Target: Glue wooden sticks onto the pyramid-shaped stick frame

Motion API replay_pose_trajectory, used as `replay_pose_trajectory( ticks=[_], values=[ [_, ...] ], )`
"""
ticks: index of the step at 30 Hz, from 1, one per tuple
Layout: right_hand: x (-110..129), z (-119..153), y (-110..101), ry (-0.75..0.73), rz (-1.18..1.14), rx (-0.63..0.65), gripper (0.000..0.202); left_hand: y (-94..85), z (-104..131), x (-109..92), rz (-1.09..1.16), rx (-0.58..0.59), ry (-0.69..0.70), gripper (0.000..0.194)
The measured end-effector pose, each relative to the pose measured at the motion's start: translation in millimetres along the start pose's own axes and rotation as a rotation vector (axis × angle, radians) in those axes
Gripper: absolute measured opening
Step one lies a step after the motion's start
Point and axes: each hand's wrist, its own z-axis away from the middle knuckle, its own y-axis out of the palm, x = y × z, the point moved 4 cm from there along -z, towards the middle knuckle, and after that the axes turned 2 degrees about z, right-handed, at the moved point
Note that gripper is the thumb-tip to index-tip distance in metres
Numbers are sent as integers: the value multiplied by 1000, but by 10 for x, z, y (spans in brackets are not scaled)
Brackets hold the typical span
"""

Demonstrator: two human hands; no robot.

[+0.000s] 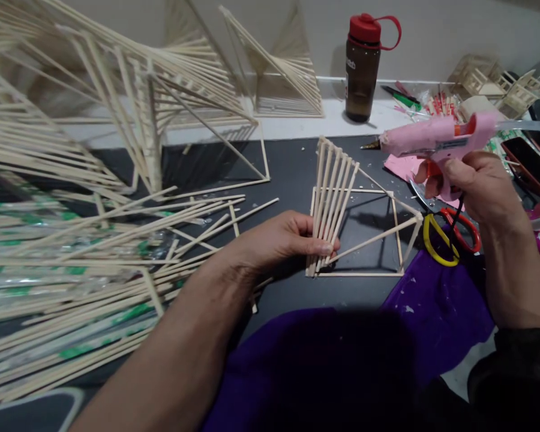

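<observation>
My left hand (pixel 297 237) pinches the lower ends of a row of slanted sticks on a small wooden stick frame (pixel 360 275). Its base is a square of thin sticks resting on the dark table, and more sticks rise to a corner at the right. In my right hand (pixel 481 180) is a pink glue gun (pixel 423 137), its fingers wrapped round the handle. The nozzle points left, above and to the right of the frame's top, apart from it. A clear glue stick (pixel 526 125) sticks out of the gun's back end.
Loose wooden sticks (pixel 198 210) and plastic-wrapped bundles cover the left side. Larger twisted stick structures (pixel 198 66) stand behind. A brown bottle (pixel 362 72) with red lid stands at the back. Scissors (pixel 441 252) with yellow and red handles lie near purple cloth (pixel 436 312); a phone (pixel 528 159) lies right.
</observation>
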Motion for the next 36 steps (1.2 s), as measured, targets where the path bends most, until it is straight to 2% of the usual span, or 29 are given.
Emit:
replay_pose_trajectory(
  ticks=[8,16,26,36],
  values=[
    [43,40,58,-11,181,-50,22,8,14,-28,-17,8,10,17],
    [-18,19,70,-32,168,-48,22,12,17,-23,-15,8,3,21],
    [-49,6,74,-102,205,-79,34,28,37,-43,9,-9,-61,24],
    [-25,19,99,-101,209,-106,27,23,22,-26,7,1,-54,22]
  ],
)
